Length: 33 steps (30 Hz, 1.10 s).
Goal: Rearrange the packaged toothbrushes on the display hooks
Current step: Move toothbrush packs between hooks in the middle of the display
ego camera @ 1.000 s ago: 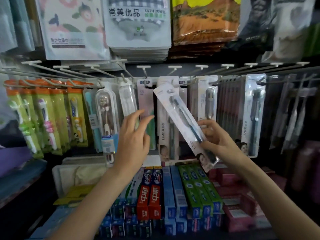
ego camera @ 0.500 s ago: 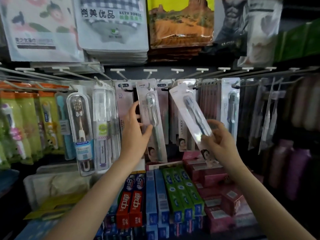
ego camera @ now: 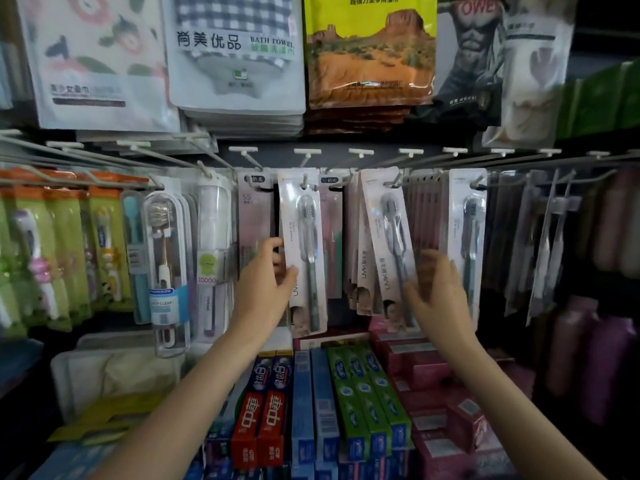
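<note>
A single wide-angle view comes from the person's head, facing a shop display straight on and tilted slightly downward, close enough that both forearms reach up into it from the bottom edge toward the row of display hooks (ego camera: 304,152) at mid-height. Hanging towel packs (ego camera: 235,53) are cut off by the top edge, toothpaste boxes (ego camera: 360,393) fill the bottom centre, and the wide lens bends the sides of the rack outward. No second view shares the scene.
</note>
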Motion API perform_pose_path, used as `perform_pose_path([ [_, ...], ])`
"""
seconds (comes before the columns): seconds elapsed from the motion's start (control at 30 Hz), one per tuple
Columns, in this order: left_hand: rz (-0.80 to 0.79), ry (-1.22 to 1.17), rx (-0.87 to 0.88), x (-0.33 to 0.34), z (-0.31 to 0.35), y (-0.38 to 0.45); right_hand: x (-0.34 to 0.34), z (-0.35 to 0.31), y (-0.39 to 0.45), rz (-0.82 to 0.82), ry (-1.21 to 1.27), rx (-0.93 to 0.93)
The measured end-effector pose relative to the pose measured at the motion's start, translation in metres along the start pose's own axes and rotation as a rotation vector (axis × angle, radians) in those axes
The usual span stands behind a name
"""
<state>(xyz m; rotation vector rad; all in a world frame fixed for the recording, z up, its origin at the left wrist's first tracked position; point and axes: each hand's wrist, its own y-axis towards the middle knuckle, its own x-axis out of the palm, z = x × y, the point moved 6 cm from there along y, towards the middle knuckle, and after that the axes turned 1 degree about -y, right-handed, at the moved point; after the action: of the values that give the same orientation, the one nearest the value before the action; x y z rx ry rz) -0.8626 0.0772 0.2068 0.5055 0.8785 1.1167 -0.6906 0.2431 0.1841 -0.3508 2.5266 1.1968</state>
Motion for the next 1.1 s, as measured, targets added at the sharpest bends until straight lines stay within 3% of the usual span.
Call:
perform_pose_path([
  [0.1, 0.089, 0.165, 0.206, -0.019, 0.004, -0.017, 0.000, -0.028, -0.006, 0.160, -0.129, -0.165],
  [0.17, 0.193, 0.350, 0.353, -0.036, 0.005, -0.023, 0.000, -0.060, -0.012, 0.219, -0.046, -0.276],
  [0.23, 0.228, 0.511, 0.442, -0.050, -0.002, -0.023, 0.016, -0.099, -0.019, 0.060, 0.157, -0.367],
  [0.33, 0.119, 0.714, 0.483, -0.054, -0.020, -0.023, 0.076, -0.139, -0.034, -0.360, 0.273, -0.418],
  [0.43, -0.006, 0.862, 0.515, -0.046, -0.039, -0.027, 0.135, -0.138, -0.033, -0.440, 0.231, -0.278],
  [0.7, 0.036, 0.938, 0.567, -0.061, -0.055, -0.028, 0.192, -0.115, 0.007, -0.332, 0.200, 0.096],
  [0.93, 0.041, 0.927, 0.596, -0.065, -0.065, -0.029, 0.167, -0.135, -0.020, -0.290, 0.248, 0.011],
  [1.1, 0.063, 0.907, 0.602, -0.064, -0.066, -0.028, 0.127, -0.150, -0.041, -0.360, 0.094, -0.174],
])
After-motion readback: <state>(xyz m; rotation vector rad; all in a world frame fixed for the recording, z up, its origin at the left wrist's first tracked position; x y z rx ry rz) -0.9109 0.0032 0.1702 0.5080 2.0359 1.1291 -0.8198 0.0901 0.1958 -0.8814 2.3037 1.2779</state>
